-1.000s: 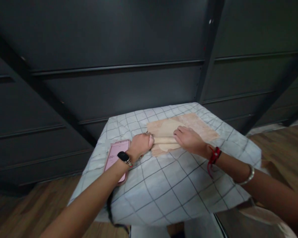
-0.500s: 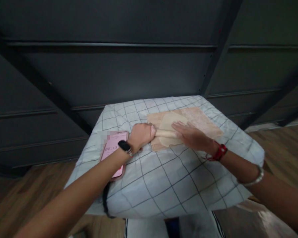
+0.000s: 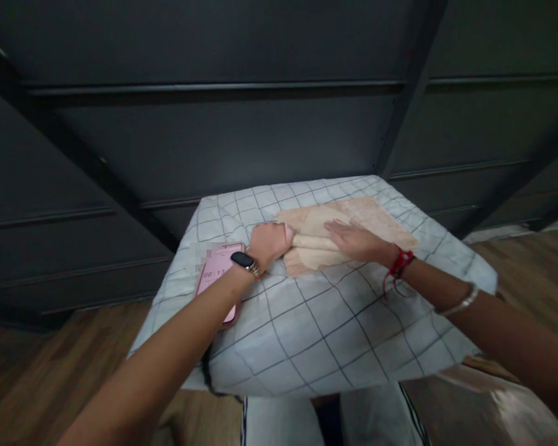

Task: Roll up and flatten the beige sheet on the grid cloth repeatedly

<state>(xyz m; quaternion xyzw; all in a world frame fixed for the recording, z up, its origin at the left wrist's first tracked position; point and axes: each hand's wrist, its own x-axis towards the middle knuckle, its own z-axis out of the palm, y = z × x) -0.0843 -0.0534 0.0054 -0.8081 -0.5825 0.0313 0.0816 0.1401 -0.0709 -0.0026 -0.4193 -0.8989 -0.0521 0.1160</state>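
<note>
Peach mat (image 3: pixel 384 220) on checked cloth (image 3: pixel 307 341), dark wall (image 3: pixel 223 145)

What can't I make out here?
All in the head view:
Left end of the rolling pin: hidden in the left hand.
Its right end: under the right hand.
Part of the phone screen: behind the left forearm.
Watch display: too small and dark.
Upper arms: cut off by the lower and right edges.

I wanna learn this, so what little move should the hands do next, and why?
Perhaps roll the rolling pin gently forward. It lies across the flat dough, which shows on its far side; the left hand is closed on one end, and the open right hand lies at the other.
</note>
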